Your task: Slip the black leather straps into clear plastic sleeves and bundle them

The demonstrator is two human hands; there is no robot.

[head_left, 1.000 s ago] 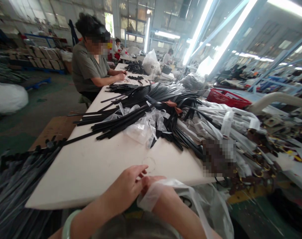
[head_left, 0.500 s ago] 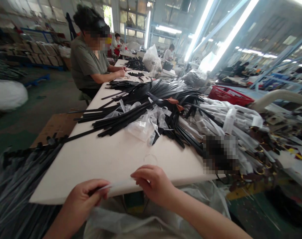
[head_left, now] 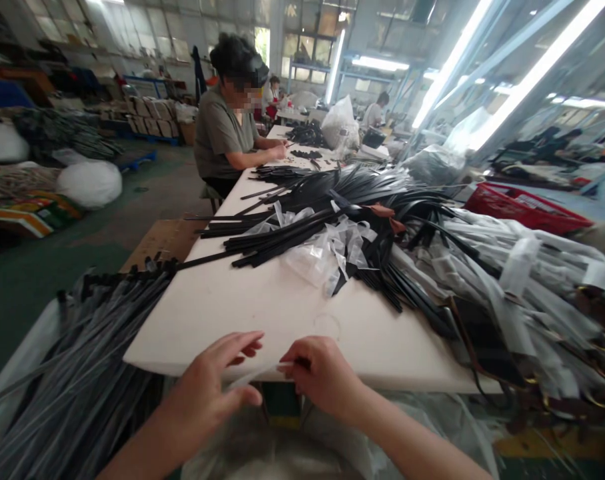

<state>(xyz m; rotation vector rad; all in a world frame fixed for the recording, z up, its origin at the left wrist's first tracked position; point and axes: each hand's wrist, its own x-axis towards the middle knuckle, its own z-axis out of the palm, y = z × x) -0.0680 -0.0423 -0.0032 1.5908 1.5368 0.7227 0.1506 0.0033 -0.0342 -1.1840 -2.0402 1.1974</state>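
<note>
"Two hands out, which step?"

"Strip handling, imo. Right hand [head_left: 327, 380] pinches a clear strip [head_left: 255, 377] near the table [head_left: 207, 313] edge; left hand [head_left: 215, 383] is half open, contact unclear. Next move calls for a gentle left-finger pinch."

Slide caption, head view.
Right hand pinches a translucent strip, left hand open, at a table heaped with black straps.

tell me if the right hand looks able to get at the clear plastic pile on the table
Probably yes: bare tabletop lies between the right hand and the clear plastic pile, though the fingers are pinching a thin translucent strip.
</note>
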